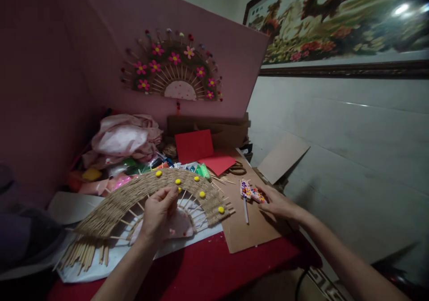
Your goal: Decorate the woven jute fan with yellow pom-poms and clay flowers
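Note:
A fan-shaped craft piece (115, 199) of wound brown twine on thin sticks lies on a white sheet. Yellow discs (202, 194) dot its band. My left hand (160, 214) is over its middle, thumb and forefinger pinched, with a small yellow disc (179, 189) showing at the fingertips. To the right, my right hand (276, 202) closes on the handle end of a flower-patterned glue gun (250, 191); its palm side is hidden. A whitish glue stick (246, 210) lies by the gun on the brown cardboard (239, 238).
Cut sticks (83, 254) lie at the left. Behind the fan are bagged bits, pink cloth (125, 135), red paper (194, 145) and scissors (237, 169). A pink board (231, 68) with a finished flowered fan (174, 70) stands at the back. Red cloth (201, 265) covers the table's front.

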`<control>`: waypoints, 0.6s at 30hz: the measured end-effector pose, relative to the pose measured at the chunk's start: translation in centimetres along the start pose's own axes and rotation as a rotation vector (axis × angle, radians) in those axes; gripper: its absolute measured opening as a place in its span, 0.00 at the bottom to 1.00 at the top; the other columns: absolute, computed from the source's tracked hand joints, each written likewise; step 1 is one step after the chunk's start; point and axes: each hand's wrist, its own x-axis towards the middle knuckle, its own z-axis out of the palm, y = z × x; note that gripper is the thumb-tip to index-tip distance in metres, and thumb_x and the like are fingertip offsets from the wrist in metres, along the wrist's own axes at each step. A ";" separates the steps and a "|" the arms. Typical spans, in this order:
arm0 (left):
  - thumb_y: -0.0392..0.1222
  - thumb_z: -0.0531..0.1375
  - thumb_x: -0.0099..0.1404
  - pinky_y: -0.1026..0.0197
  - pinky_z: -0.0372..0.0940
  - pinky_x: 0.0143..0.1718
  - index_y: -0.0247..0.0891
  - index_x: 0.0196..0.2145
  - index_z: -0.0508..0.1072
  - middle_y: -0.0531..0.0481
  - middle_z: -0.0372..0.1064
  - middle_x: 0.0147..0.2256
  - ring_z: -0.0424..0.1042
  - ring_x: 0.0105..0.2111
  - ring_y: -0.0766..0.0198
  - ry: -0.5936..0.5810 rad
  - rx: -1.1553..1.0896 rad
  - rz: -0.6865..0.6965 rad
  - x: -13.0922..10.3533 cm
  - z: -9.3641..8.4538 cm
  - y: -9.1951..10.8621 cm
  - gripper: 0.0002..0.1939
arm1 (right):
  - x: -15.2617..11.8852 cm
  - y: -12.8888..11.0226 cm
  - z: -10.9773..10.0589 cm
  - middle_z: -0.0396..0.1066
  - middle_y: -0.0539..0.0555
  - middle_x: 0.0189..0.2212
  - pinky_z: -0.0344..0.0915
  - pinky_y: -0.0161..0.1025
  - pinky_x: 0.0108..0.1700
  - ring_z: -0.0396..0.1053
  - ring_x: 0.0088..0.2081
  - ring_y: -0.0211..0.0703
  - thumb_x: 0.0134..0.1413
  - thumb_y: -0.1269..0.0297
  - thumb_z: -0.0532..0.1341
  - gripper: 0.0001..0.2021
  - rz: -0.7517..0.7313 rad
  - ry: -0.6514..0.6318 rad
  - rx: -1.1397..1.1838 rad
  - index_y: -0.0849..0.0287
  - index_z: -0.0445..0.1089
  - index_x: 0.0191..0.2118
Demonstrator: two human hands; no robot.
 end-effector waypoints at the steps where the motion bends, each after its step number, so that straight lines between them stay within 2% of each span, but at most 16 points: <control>1: 0.51 0.69 0.44 0.70 0.42 0.14 0.34 0.22 0.69 0.61 0.51 0.13 0.47 0.13 0.76 0.018 0.047 0.040 -0.1 0.1 -0.3 0.18 | 0.0 0.1 0.7 0.68 0.63 0.50 0.61 0.46 0.52 0.66 0.51 0.53 0.41 0.71 0.57 0.30 0.006 -0.012 -0.036 0.63 0.63 0.56; 3: 0.50 0.68 0.47 0.69 0.47 0.17 0.34 0.24 0.73 0.58 0.58 0.15 0.52 0.15 0.73 0.034 0.199 0.151 -0.3 0.2 -0.9 0.15 | 0.1 -0.2 1.8 0.65 0.64 0.53 0.60 0.46 0.52 0.64 0.53 0.54 0.41 0.72 0.55 0.30 0.039 0.007 -0.084 0.65 0.62 0.56; 6: 0.45 0.64 0.53 0.65 0.57 0.27 0.37 0.24 0.75 0.50 0.69 0.22 0.64 0.24 0.65 0.009 0.414 0.349 -0.6 0.1 -1.6 0.09 | 0.5 -0.4 2.6 0.68 0.64 0.50 0.62 0.44 0.47 0.67 0.49 0.55 0.40 0.72 0.55 0.27 0.078 0.033 -0.092 0.63 0.65 0.52; 9: 0.43 0.63 0.55 0.62 0.57 0.33 0.40 0.25 0.77 0.47 0.72 0.26 0.66 0.29 0.60 0.020 0.572 0.472 -0.8 -0.2 -1.6 0.05 | 0.8 -0.2 2.5 0.73 0.60 0.43 0.64 0.42 0.39 0.71 0.43 0.55 0.40 0.70 0.56 0.22 0.127 0.098 -0.045 0.56 0.67 0.46; 13: 0.40 0.62 0.56 0.59 0.54 0.38 0.41 0.25 0.76 0.47 0.72 0.26 0.66 0.30 0.57 0.103 0.729 0.490 -0.9 -0.5 -1.1 0.04 | 0.3 0.1 1.4 0.75 0.60 0.34 0.64 0.42 0.31 0.73 0.34 0.55 0.42 0.59 0.57 0.17 0.240 0.265 0.180 0.56 0.66 0.41; 18: 0.38 0.60 0.58 0.59 0.52 0.37 0.41 0.25 0.74 0.46 0.72 0.27 0.68 0.31 0.56 0.168 1.024 0.507 -0.4 -0.7 -0.7 0.05 | -0.5 -1.7 0.1 0.72 0.56 0.26 0.64 0.39 0.28 0.71 0.28 0.49 0.37 0.54 0.58 0.19 0.124 0.418 0.302 0.57 0.65 0.38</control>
